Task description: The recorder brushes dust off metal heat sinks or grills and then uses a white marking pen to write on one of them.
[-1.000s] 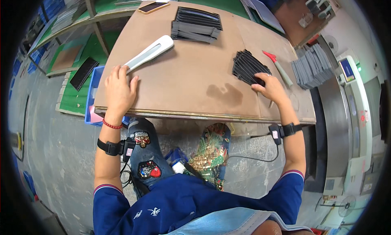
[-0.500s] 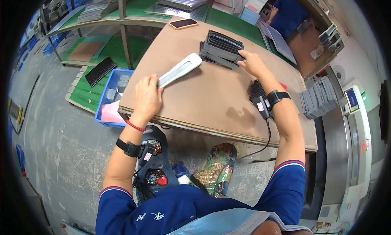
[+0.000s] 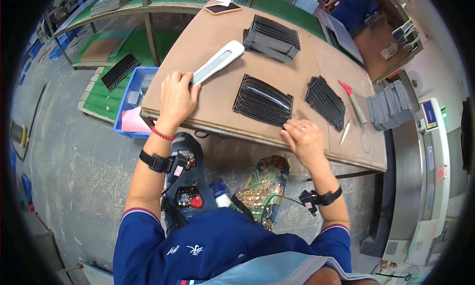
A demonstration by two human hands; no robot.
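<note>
My left hand (image 3: 177, 99) rests at the table's left front edge, fingers wrapped round the near end of a long white tool (image 3: 217, 63) with a grey inset; its kind does not show. A glossy black ridged sheet (image 3: 262, 101) lies flat in the middle of the table. At its near right corner my right hand (image 3: 304, 139) pinches the edge between thumb and fingers. Behind the sheet stands a stack of similar black ridged sheets (image 3: 272, 38). More black ridged pieces (image 3: 325, 102) lie to the right of the sheet.
On the brown table (image 3: 198, 43), a grey-handled tool with a red end (image 3: 357, 107) and a thin pale stick (image 3: 345, 131) lie at right. Grey plates (image 3: 390, 106) are stacked beyond them. A phone (image 3: 222, 8) lies far back; a blue crate (image 3: 123, 107) stands left. Another person (image 3: 351, 10) is behind.
My right hand has come back from the stack toward the front edge, and a black ridged sheet now lies mid-table under its fingers. My left hand still holds the white tool. The view has shifted slightly.
</note>
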